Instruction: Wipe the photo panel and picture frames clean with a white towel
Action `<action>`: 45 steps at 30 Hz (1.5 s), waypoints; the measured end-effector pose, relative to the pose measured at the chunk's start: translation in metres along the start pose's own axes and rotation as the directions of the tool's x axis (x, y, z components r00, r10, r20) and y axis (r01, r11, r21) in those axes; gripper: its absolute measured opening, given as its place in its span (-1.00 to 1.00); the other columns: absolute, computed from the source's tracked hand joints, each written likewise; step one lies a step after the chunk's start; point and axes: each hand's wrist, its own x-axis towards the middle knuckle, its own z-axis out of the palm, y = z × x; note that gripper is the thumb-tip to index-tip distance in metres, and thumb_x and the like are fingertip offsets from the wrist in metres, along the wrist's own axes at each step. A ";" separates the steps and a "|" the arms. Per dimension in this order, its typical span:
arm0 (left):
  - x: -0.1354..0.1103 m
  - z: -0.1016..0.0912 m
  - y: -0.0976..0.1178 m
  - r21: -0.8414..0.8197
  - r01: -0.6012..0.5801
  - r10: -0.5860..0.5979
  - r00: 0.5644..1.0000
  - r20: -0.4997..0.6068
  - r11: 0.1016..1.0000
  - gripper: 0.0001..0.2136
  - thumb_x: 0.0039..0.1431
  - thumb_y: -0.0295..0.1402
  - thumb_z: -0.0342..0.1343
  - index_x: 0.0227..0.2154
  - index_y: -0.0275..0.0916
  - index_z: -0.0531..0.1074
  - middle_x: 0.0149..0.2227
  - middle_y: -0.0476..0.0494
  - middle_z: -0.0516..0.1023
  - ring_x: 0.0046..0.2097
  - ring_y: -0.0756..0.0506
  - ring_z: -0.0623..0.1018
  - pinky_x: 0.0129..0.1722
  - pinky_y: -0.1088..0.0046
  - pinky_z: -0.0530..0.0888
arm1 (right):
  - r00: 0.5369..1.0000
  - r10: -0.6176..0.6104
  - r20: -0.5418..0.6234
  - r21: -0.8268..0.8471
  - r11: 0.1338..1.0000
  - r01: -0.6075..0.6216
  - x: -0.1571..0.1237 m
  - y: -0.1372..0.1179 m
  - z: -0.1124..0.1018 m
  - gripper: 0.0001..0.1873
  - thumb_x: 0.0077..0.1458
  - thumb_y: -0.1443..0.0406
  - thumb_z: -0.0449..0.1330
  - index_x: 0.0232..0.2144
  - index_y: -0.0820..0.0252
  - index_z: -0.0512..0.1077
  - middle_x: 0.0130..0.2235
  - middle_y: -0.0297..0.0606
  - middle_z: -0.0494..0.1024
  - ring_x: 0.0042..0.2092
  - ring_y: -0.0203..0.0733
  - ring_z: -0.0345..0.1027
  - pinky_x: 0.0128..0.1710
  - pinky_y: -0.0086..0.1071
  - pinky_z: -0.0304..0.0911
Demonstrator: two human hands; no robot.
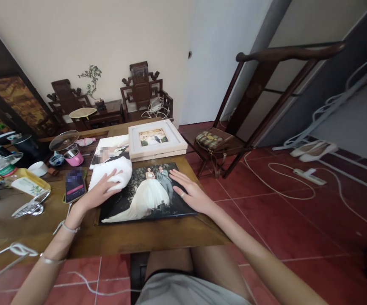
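Observation:
A dark glossy wedding photo panel (150,192) lies flat on the wooden table, showing a couple in a white gown and a grey suit. At its upper left corner is a bunched white towel (115,169). My left hand (105,188) is on the towel, fingers curved over it and the thumb along its lower side. My right hand (189,190) rests on the panel's right edge, fingers stretched out, holding nothing. Behind the towel lies a white-edged photo print (107,148), partly covered. Pale framed photos (158,146) are stacked beyond the panel.
On the left stand an oil bottle (27,180), a phone (75,186), a pink mug (74,157) and a clear glass lid (64,140). A wooden chair (249,93) holding a plaid bag (211,139) stands right of the table (158,237). Cables trail on the red floor.

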 end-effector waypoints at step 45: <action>-0.074 -0.021 0.087 -0.114 -0.054 0.082 0.962 0.259 0.992 -0.70 0.42 -0.26 -0.17 -0.04 -0.10 0.46 0.37 0.03 0.00 0.39 -0.14 -0.05 0.34 0.20 0.05 | 0.999 0.005 0.044 -0.027 1.000 -0.004 0.000 0.000 -0.002 -0.51 0.27 0.14 0.00 0.19 0.15 0.31 0.28 -0.07 0.24 0.34 -0.04 0.00 0.31 0.06 -0.04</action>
